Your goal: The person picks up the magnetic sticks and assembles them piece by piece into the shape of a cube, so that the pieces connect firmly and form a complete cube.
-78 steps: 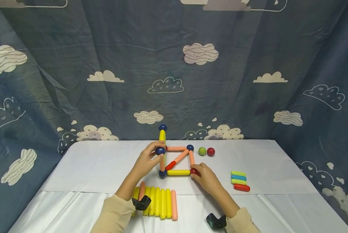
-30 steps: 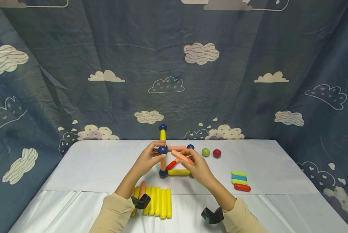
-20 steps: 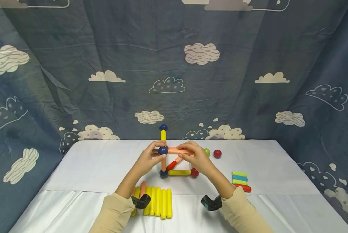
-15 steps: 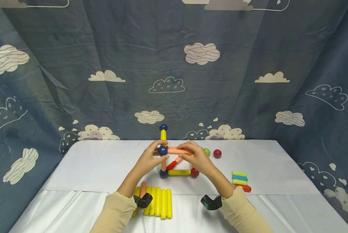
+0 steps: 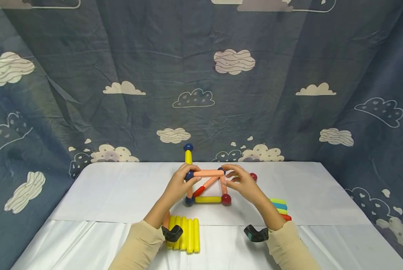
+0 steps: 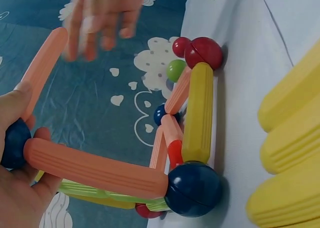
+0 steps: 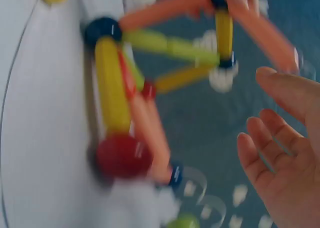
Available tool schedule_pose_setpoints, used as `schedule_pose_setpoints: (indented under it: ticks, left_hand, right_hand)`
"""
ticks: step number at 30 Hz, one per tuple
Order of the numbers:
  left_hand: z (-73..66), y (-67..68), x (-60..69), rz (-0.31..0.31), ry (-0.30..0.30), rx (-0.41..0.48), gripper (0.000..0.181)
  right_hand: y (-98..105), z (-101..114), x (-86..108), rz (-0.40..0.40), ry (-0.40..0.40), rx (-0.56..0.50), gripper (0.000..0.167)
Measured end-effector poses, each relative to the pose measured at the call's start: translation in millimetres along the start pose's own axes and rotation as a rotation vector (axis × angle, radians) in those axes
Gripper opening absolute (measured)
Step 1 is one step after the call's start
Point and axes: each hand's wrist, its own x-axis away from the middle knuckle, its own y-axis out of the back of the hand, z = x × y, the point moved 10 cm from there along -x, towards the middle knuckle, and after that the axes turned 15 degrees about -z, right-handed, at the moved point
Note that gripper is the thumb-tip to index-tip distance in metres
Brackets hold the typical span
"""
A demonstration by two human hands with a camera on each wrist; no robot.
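My left hand (image 5: 178,184) grips the upper front blue ball (image 6: 16,144) of a rod-and-ball frame. From that ball an orange rod (image 5: 208,173) sticks out to the right, its far end free in the left wrist view. Another orange rod (image 6: 95,168) runs down to the lower blue ball (image 6: 194,189). A yellow rod (image 5: 208,200) joins that lower ball to a red ball (image 5: 226,199). My right hand (image 5: 246,183) is off the orange rod's free end, fingers apart and holding nothing; the right wrist view (image 7: 295,138) shows the palm empty.
Several yellow rods (image 5: 189,236) lie in a row at the front, partly under the left wrist. Short green, blue and red rods (image 5: 279,206) lie to the right, partly behind the right forearm. A loose red ball (image 5: 253,176) and a green ball (image 6: 176,70) sit beyond the right hand.
My right hand picked up an orange rod from the front row and brought it against the held blue ball. It has since let go and moved right. The left hand still holds the ball.
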Motion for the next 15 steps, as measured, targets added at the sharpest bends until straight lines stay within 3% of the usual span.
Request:
schedule_pose_setpoints:
  ticks: [4,9,13,15]
  left_hand:
    - [0.5,2.9,0.5,-0.023,-0.001,0.003,0.020]
    - [1.4,2.7,0.8,-0.026,0.000,0.009,0.019]
    - [2.1,1.2,0.8,-0.020,-0.006,0.007,0.019]
    - [2.1,0.6,0.6,-0.019,-0.010,0.009,0.020]
  right_hand:
    - [17.2,-41.8,-2.6,-0.052,-0.099,0.054,0.047]
    - [24.1,-87.2,-7.0,-0.088,-0.204,0.160,0.049]
    - [23.6,-109.8,-8.0,-0.103,-0.267,0.201,0.047]
    - [23.0,-114.7,-8.6,-0.112,-0.259,0.224,0.045]
